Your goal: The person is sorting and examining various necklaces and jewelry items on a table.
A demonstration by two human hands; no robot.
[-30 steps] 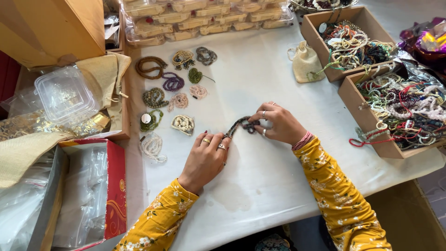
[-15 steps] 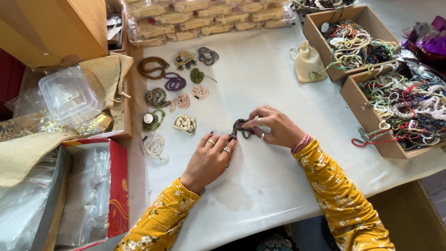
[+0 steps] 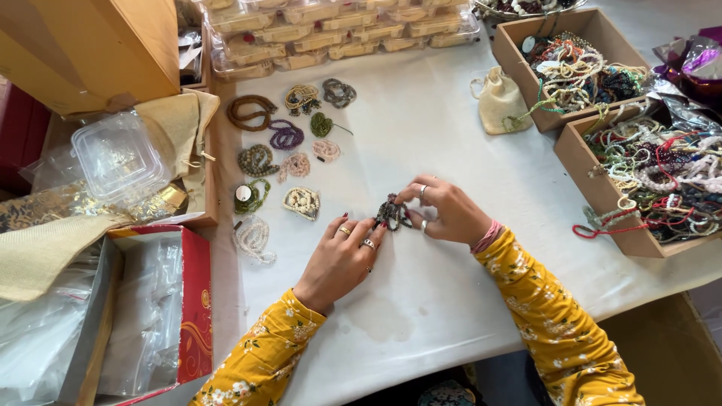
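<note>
A dark beaded strand (image 3: 392, 213) lies coiled on the white tablecloth (image 3: 451, 135) between both hands. My right hand (image 3: 445, 212) pinches its right side with thumb and fingers. My left hand (image 3: 340, 256), wearing rings, rests palm down with its fingertips touching the coil's left edge. Both arms wear yellow flowered sleeves. Left of the hands lie several small coiled bead strands, among them a cream one (image 3: 302, 201), a clear one (image 3: 253, 237) and a purple one (image 3: 285, 136).
Two cardboard boxes (image 3: 638, 237) (image 3: 508, 53) full of mixed bead strands stand at the right. A small cloth pouch (image 3: 500, 105) sits beside them. Clear plastic cases (image 3: 331, 34) line the far edge. A clear tub (image 3: 120, 154) and a red box (image 3: 194, 301) are at left.
The bead strand has been gathered from a loose shape into a tighter coil. Both hands have closed in around it, the left fingertips now touching it.
</note>
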